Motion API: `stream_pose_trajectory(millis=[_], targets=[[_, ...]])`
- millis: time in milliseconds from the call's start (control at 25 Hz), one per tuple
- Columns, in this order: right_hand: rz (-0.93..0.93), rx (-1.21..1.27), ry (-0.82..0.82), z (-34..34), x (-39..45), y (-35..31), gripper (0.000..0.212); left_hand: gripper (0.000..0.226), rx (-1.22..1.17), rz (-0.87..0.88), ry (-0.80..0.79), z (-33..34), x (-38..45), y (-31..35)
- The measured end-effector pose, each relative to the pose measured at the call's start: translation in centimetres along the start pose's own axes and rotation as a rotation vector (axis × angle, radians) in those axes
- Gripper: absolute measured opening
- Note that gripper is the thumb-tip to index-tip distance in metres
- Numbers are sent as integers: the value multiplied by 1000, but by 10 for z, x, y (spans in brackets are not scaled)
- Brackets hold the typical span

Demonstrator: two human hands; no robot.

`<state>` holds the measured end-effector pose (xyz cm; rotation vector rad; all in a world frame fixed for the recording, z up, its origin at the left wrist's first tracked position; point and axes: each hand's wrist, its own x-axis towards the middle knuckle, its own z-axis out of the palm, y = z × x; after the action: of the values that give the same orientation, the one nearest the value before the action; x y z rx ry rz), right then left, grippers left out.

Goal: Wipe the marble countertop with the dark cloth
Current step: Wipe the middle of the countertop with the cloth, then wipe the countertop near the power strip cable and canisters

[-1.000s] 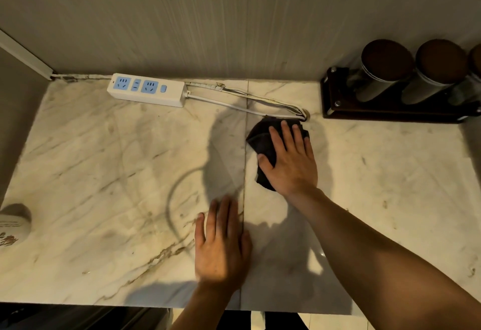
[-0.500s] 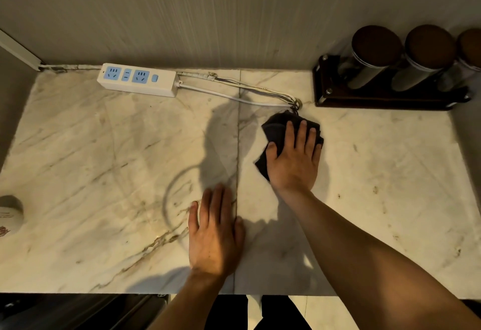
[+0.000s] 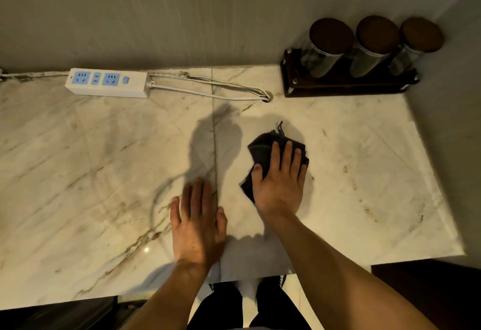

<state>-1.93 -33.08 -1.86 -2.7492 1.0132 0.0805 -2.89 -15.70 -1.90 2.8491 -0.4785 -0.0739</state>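
The marble countertop is pale with brown veins and a seam down its middle. A dark cloth lies crumpled right of the seam. My right hand presses flat on the cloth, fingers spread over it and pointing toward the wall. My left hand rests palm down on the bare marble at the seam, nearer the front edge, holding nothing. Small brown specks mark the marble to the right of the cloth.
A white power strip with blue sockets lies by the back wall, its cables running to a hole in the marble. A dark rack with three brown-lidded jars stands back right. The counter ends at right and front edges.
My right hand has slid the cloth away from the cable hole, toward me and slightly right. The left hand stays planted at the seam.
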Motion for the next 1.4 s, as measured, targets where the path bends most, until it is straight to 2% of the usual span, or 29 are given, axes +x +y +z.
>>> stream_pose_trajectory(millis=[400,720,880,1080,1240,1400], targets=[[-6,42,35,7,-59,20,64,57,86,20,-52,0,-2,1],[-143,15,20,3,-97,51,64,50,131,5,-79,2,-1,8],[-318,-39,-27,-4,-101,79,65,57,39,-93,-82,4,-1,26],[-644,-68,-111,-18,-85,122,66,57,-74,-233,-64,9,2,48],[-871,-163,-216,-26,-56,140,70,60,22,-191,0,16,-1,50],[-1001,-226,-263,-28,-30,143,72,60,43,-205,39,18,0,50]])
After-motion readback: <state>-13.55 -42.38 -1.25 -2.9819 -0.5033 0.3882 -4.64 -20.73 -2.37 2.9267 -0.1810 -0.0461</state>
